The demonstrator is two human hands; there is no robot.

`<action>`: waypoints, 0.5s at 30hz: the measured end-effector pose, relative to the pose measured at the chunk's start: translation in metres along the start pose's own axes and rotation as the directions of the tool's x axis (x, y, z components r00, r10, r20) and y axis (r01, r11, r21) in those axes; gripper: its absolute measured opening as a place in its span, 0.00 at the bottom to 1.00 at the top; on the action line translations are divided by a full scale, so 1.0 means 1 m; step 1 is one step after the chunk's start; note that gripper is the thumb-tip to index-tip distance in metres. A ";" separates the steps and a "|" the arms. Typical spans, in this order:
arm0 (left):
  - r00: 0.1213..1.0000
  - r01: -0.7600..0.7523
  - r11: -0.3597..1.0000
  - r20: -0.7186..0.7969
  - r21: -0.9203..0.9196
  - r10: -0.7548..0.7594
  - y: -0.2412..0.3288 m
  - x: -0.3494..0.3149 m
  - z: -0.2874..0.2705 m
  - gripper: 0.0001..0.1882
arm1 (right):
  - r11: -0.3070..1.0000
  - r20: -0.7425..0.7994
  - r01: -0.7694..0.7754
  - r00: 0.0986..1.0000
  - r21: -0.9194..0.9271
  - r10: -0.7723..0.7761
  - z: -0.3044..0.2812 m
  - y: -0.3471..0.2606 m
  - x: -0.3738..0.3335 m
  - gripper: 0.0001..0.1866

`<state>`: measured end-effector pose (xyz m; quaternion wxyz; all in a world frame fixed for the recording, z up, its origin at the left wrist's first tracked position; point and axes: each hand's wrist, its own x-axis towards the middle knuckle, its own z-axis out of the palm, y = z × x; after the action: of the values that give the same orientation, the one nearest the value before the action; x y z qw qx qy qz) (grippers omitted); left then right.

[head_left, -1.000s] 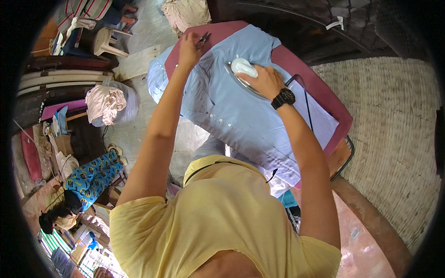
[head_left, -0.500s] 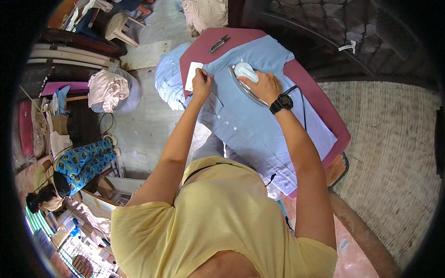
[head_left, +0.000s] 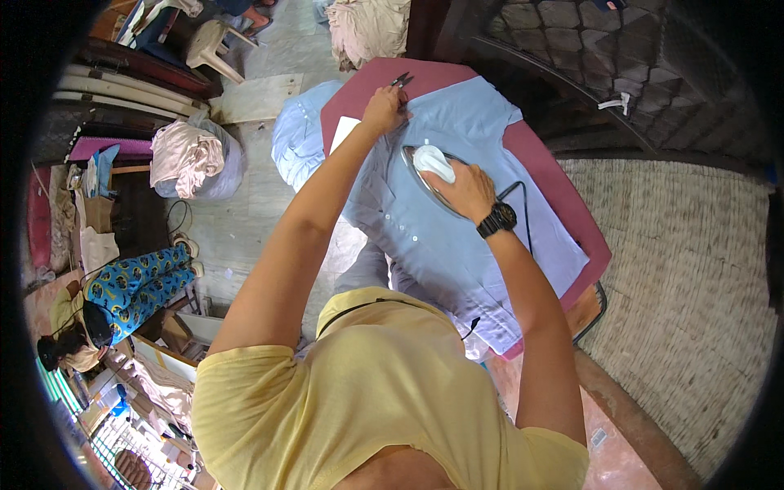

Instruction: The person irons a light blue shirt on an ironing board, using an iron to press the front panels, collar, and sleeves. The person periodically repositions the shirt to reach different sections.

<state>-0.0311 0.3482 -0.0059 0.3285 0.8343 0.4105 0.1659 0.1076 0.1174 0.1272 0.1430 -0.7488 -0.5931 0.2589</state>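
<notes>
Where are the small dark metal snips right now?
In the head view's upper middle, the snips are at the left hand, over the maroon ironing board, left of the far end of the light-blue shirt.

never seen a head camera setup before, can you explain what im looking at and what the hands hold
There is no robot, just a person working bare-handed, seen from above by a wide fisheye camera worn on the head, whose lens bends straight edges. Spread on the maroon ironing board is a light blue cloth garment with small white buttons. A flat white card shows partly behind the left forearm. The right hand holds a rounded white iron. The left hand is at small dark metal snips; whether it grips them is unclear.
</notes>
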 end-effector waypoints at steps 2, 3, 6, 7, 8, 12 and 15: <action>0.998 -0.064 0.982 0.015 0.175 0.063 0.022 -0.001 0.000 0.11 | 1.000 -0.020 -0.022 1.000 -0.001 0.022 0.005 0.012 -0.007 0.32; 0.995 -0.091 0.984 -0.017 0.151 0.095 0.027 -0.002 -0.005 0.11 | 1.000 -0.057 -0.024 0.998 0.012 0.025 0.005 0.010 -0.006 0.32; 0.977 -0.164 0.982 -0.120 0.097 0.175 0.025 -0.003 -0.014 0.11 | 0.998 -0.176 -0.044 0.983 0.044 0.051 0.011 -0.008 0.007 0.31; 0.969 -0.186 0.978 -0.150 0.090 0.198 0.015 -0.003 -0.018 0.12 | 0.996 -0.224 -0.067 0.971 0.055 0.078 0.015 -0.016 0.020 0.31; 0.959 -0.207 0.975 -0.180 0.083 0.219 0.006 -0.004 -0.021 0.13 | 0.994 -0.270 -0.089 0.957 0.067 0.104 0.019 -0.024 0.032 0.31; 0.925 0.001 0.996 -0.378 -0.085 -0.033 -0.001 -0.018 -0.036 0.12 | 0.987 -0.277 -0.137 0.948 0.083 0.155 0.025 -0.036 0.058 0.30; 0.925 0.310 0.950 -0.221 -0.038 -0.310 -0.007 -0.029 -0.048 0.11 | 0.997 -0.214 -0.072 0.974 0.028 0.076 0.024 -0.033 0.061 0.30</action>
<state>-0.0792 0.3487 0.0242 0.3030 0.7345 0.5713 0.2057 0.0774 0.1818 0.1111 0.2039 -0.7925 -0.5433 0.1874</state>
